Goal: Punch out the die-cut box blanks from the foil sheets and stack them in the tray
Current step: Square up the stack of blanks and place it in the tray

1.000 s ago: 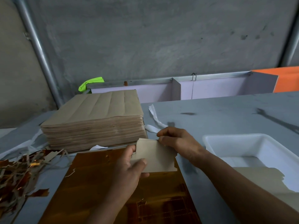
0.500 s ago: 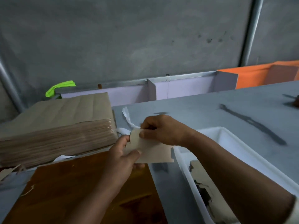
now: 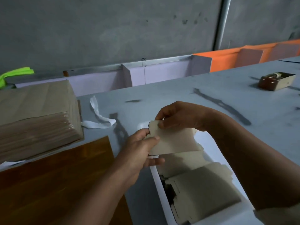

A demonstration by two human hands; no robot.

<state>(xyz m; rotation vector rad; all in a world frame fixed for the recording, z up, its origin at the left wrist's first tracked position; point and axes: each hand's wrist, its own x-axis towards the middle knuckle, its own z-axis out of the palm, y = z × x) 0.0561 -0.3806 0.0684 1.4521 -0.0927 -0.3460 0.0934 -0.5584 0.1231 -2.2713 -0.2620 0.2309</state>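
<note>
The sheet stack lies at your nine o'clock, the foil sheet at seven. Your left hand has its grip pinched on the box blank at the left edge. Your right hand grips the top corner, over the tray at five o'clock.

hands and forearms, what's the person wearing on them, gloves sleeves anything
No gloves, rings or watch show on the left hand or right hand. Both forearms are bare; a pale greyish sleeve edge shows at the right arm's upper end.
</note>
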